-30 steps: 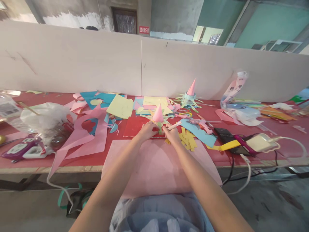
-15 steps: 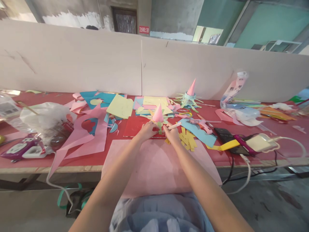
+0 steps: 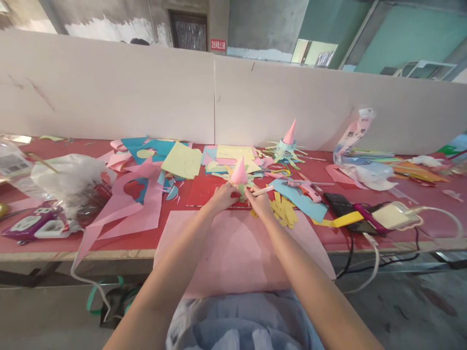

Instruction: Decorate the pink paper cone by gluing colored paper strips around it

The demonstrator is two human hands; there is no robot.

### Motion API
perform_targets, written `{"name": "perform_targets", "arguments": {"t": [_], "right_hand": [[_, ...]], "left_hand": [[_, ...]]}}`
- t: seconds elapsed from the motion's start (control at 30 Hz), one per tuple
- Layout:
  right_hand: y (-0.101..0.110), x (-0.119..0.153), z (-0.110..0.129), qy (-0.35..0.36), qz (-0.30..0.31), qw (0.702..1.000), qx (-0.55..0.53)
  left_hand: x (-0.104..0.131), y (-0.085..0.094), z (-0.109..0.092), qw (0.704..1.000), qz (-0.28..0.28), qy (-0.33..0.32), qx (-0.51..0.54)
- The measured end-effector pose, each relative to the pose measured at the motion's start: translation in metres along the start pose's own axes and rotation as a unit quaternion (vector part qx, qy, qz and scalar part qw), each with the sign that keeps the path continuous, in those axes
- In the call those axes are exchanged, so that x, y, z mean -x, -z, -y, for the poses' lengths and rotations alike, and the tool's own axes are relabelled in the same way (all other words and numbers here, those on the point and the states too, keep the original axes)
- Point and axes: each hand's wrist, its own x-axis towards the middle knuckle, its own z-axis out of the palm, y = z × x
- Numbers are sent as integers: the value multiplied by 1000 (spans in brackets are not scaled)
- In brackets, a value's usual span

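A paper craft with a pink cone [image 3: 239,172] on top and pale green-yellow strips spread around its base stands over a red board [image 3: 200,190]. My left hand [image 3: 223,197] is at its left side, fingers curled and closed against the green paper strip [image 3: 241,192] at its front. On the other side, my right hand [image 3: 260,202] grips a slim pale pen-like stick [image 3: 263,191] that points out to the right. Its fingertips meet the same green strip. Exactly how the fingers hold the paper is partly hidden.
Yellow paper strips [image 3: 283,210] lie beside my right hand. Farther right are blue paper [image 3: 302,200], a pink glue gun [image 3: 310,190] and a phone [image 3: 341,206]. A second paper craft [image 3: 287,148] stands behind. Pink paper scraps [image 3: 149,214] and a plastic bag [image 3: 73,172] lie left.
My right fingertips have shifted slightly left along the green strip, with the pale stick still in that hand. My left hand stays almost in place.
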Motion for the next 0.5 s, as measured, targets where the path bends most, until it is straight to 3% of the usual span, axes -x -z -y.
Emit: {"name": "perform_targets", "arguments": {"t": [0.1,0.33,0.5], "right_hand": [[2,-1,0,2,-41,999,-10],[18,-13,-12,-2,-212,977,10],[20,-15,-25,20,-194,979,54]], "left_hand": [[0,0,1,1000,-5,-3,5],[-1,-6,2,999,-40,-23,22],[-3,-8,1,997,-69,-37,27]]}}
